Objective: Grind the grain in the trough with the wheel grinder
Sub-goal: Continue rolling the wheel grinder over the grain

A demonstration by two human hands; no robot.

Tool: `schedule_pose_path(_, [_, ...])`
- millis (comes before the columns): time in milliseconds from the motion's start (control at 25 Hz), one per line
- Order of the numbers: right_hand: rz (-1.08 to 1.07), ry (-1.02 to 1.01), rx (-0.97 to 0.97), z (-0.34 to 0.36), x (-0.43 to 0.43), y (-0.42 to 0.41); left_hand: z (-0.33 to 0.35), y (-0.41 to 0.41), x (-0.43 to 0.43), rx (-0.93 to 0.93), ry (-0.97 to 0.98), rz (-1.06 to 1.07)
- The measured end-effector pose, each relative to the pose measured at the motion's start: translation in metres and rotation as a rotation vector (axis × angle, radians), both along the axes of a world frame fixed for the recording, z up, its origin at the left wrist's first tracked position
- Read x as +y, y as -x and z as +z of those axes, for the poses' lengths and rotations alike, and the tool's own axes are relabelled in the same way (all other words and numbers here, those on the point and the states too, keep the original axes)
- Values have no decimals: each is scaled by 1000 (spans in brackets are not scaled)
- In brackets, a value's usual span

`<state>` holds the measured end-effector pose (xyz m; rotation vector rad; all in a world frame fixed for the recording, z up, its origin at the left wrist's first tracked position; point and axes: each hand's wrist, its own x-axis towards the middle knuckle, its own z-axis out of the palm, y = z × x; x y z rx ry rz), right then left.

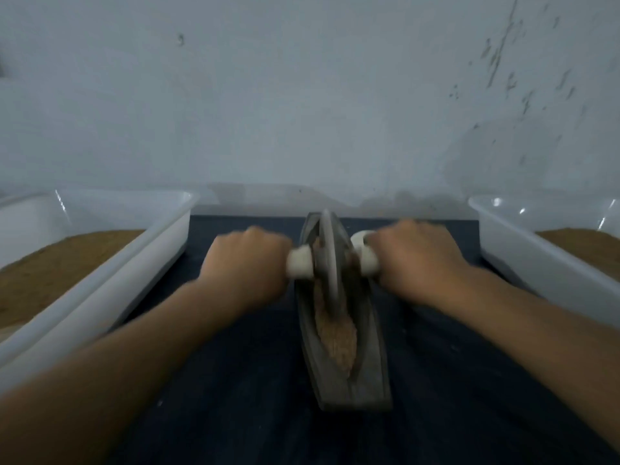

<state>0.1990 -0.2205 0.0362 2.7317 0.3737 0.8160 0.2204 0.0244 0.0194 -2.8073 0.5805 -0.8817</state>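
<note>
Left grip [248, 260] and right grip [412, 260] clamp the white handles [300, 263], balancing the grey metal wheel [327, 256]. It presses tan grain [335, 337] in the grey boat-shaped trough [369, 380].

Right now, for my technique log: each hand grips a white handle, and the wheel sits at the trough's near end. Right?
No: the head view shows the wheel in the far half of the trough, toward the wall. The left hand and right hand do each grip a white handle.

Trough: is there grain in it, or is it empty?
Not empty. Brown grain lies along the channel of the trough, on the near side of the wheel; the far end is hidden.
</note>
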Motion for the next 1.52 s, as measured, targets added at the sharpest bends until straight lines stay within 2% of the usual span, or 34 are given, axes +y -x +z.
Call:
schedule_pose_path(80, [93,-2,-182,-7,-7,22,-9,21,12,-178,0,-75])
schedule_pose_path(120, [89,4,-155,-7,-10,20,-9,18,15,-170,-1,-83])
schedule_pose_path(200, [-13,0,-3,-6,-2,3,-7,8,5,-51,19,30])
schedule_pose_path(280, [-136,-89,170,9,13,-20,9,-11,-16,79,40,165])
schedule_pose_path(360, [-181,-159,273,18,18,-36,21,-26,-26,150,45,177])
schedule_pose_path(400, [-153,-126,290,16,15,-33,20,-22,-22,171,37,158])
schedule_pose_path(440, [-108,-80,242,11,10,-21,15,-11,-14,151,26,125])
schedule_pose_path(560, [40,-20,-113,-13,-9,19,-8,23,11,-131,-4,-37])
schedule_pose_path(600, [44,-5,-173,-13,-10,22,-7,21,13,-188,-13,-67])
schedule_pose_path(680, [-19,-10,-96,-13,-3,8,-7,10,5,-98,1,-4])
schedule_pose_path(760, [-119,-86,71,2,15,-16,7,-12,-15,54,46,142])
schedule_pose_path(880, [-153,-152,231,13,17,-35,19,-28,-23,153,43,159])
schedule_pose_path(920, [-123,-113,224,9,11,-24,14,-18,-16,125,19,113])
schedule_pose_path(1000, [-15,-24,16,-9,-5,2,-2,7,1,-50,-3,3])
schedule_pose_path(1080, [7,36,-143,-11,-6,16,-7,20,9,-136,14,-8])
schedule_pose_path(1160, [-52,8,-75,-8,4,5,-12,14,3,-60,55,66])
schedule_pose_path(1240, [-134,-105,145,2,16,-15,3,-7,-16,40,53,152])
schedule_pose_path(1360, [-148,-178,309,7,10,-23,23,-17,-25,126,-23,128])
schedule_pose_path(1400, [-109,-145,261,3,3,-15,21,-10,-19,99,-38,93])
schedule_pose_path(1520, [55,41,-106,-21,-15,5,-6,17,7,-71,-41,-8])
